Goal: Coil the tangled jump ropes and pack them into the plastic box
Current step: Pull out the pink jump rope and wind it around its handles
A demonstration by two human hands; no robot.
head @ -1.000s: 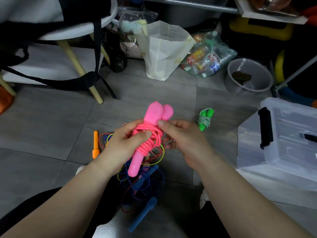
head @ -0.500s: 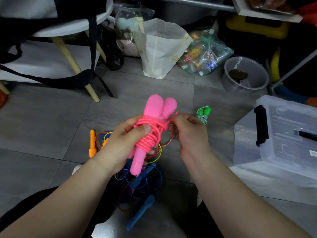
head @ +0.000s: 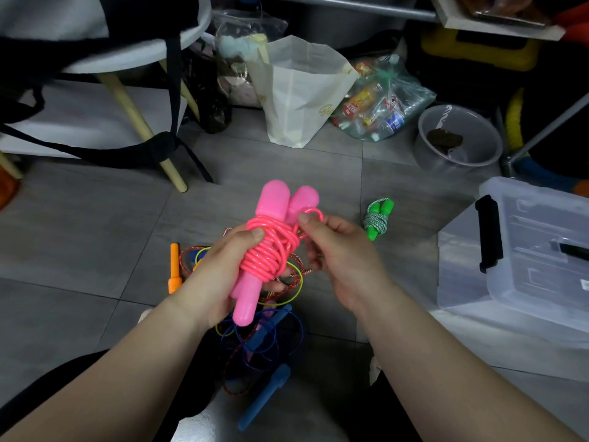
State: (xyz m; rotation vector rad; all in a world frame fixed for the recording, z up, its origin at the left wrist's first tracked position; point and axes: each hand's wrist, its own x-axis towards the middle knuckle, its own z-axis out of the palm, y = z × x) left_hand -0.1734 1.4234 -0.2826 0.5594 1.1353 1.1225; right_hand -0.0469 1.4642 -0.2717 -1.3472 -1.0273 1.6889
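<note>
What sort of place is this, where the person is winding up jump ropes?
Likely a cluttered home storage corner, judging by the grey tiled floor, the paper bag and clear bag of packets left on it, and the lidded plastic box beside the person.

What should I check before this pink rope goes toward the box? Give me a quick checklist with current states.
1. Left hand grips the pink rope round its wraps: ok.
2. Both pink handles lie side by side inside the wraps: ok.
3. Cord end tucked in: not ok; the right hand pinches a loose loop beside the handle tops.
4. Plastic box open: not ok; its lid appears to be on.
5. Green rope coiled: ok, but it lies on the floor, not in the box.
6. Other ropes: not ok; tangled on the floor beneath the hands.
</note>
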